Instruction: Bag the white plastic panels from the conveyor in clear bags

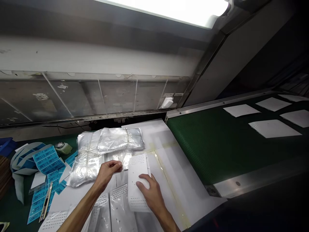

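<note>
Right-hand fingers (pixel 145 182) are spreading, pressing a perforated white sheet stack (pixel 137 167) flat against the white surface (pixel 173 180). Left-hand fingers (pixel 115 165) are held together, touching clear plastic bag bundles (pixel 120 140) at 12 o'clock, possibly without pinching. Blue printed labels (pixel 45 159) are lying at 9 o'clock, a green ribbed conveyor belt (pixel 212 151) at 3 o'clock.

I read a green conveyor belt (pixel 212 151) bearing white paper sheets (pixel 273 129) on the right. On the left bench, I note blue printed label sheets (pixel 45 159) beside a utility knife (pixel 45 202).
</note>
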Demonstrator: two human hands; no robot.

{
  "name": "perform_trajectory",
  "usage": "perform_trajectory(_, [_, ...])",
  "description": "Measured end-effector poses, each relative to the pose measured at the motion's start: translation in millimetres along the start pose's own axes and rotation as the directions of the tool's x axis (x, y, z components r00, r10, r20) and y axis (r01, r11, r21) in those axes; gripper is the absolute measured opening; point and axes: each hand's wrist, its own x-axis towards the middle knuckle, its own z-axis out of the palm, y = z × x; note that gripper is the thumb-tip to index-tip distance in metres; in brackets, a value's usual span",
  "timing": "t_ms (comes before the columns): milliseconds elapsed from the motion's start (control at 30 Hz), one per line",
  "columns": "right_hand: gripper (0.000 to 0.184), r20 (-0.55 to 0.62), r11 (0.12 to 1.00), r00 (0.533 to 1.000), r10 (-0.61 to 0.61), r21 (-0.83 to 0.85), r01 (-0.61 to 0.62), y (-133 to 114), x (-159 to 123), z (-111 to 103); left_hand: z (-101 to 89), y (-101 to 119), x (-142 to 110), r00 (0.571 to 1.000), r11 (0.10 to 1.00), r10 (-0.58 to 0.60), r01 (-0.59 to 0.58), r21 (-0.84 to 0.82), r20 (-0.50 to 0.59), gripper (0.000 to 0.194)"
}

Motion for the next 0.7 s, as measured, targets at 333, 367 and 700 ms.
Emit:
perform_trajectory(333, [0.023,0.248,0.934,0.925,-0.287,-0.14,0.328,-41.2,-27.7,22.2,15.4,9.9,-104.3,0.995,0.934,-0.083,0.099,-0.342,0.064,0.022])
perform_trajectory(367, [0.023,0.243,0.927,0.923,-0.298,-0.157,0.341,-40.4,-30.2,20.4,15.7,11.2,-111.5,0.993,0.913,-0.097,0.113,-0.392,0.062,0.023])
perform_trajectory(700, [0.029,0.061,0.996,0.994,-0.093,0.007,0.093,-61.1,-33.9,-47.8,7.2,-2.3,-122.6,0.998,0.998,-0.052,0.053,-0.021,0.018,0.029])
